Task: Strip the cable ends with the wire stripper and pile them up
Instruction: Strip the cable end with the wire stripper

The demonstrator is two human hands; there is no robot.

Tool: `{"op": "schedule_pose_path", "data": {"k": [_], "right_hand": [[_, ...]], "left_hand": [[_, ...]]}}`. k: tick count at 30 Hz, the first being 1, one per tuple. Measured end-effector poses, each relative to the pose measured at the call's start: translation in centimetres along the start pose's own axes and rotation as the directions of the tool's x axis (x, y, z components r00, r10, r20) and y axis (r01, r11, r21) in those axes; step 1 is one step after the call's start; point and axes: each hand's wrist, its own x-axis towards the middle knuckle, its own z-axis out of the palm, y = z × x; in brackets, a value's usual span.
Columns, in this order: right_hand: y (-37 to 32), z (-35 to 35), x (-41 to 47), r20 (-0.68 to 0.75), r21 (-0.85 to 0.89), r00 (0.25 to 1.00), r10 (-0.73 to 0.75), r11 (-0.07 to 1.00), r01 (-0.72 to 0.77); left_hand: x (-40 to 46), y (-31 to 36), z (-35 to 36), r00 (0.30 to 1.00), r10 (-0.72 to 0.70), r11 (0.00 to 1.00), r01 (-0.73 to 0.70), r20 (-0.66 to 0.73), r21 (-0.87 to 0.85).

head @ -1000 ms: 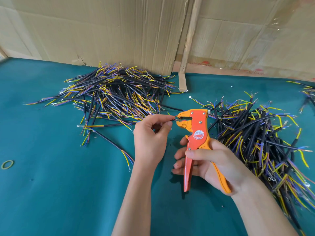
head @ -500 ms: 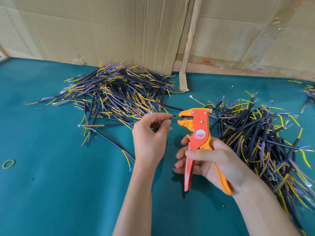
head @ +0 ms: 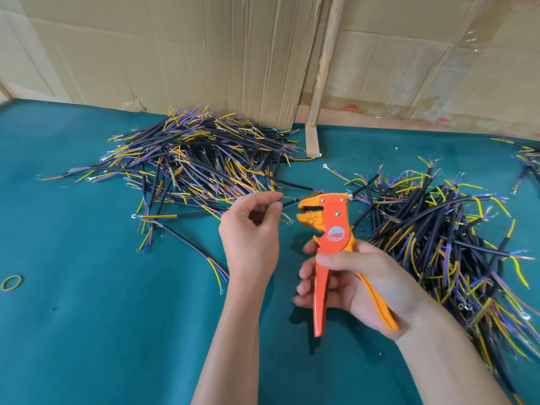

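Note:
My right hand (head: 347, 279) grips the handles of an orange and yellow wire stripper (head: 327, 229), jaws pointing left and standing apart. My left hand (head: 251, 229) pinches a short black cable (head: 292, 202) by its thin wires just left of the jaws; the cable's tip is clear of the jaws. One large pile of black cables (head: 198, 162) with yellow, blue and brown ends lies behind my left hand. A second pile (head: 450, 238) spreads to the right of the stripper.
The work surface is a teal cloth (head: 102, 331). Cardboard sheets (head: 175, 54) and a wooden slat (head: 321, 77) stand along the back. A green rubber band (head: 11, 282) lies at the far left. More cables (head: 526, 162) sit at the right edge.
My left hand has drawn the cable leftward out of the stripper's jaws, and the jaws have opened wider. My right hand has barely shifted.

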Motion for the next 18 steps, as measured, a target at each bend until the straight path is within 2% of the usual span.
{"op": "schedule_pose_path", "data": {"k": [4, 12, 18], "right_hand": [[0.08, 0.13, -0.11, 0.121, 0.029, 0.991, 0.062, 0.997, -0.066], [0.05, 0.13, 0.19, 0.09, 0.119, 0.996, -0.003, 0.993, -0.007], [-0.13, -0.14, -0.09, 0.066, 0.06, 0.997, -0.029, 0.998, 0.025]], "left_hand": [[0.02, -0.09, -0.01, 1.0, -0.004, 1.0, 0.004, 0.006, 0.009], [-0.09, 0.17, 0.14, 0.991, 0.014, 1.0, -0.014, 0.131, 0.001], [-0.38, 0.3, 0.16, 0.987, 0.04, 0.999, -0.039, 0.155, -0.006]]}}
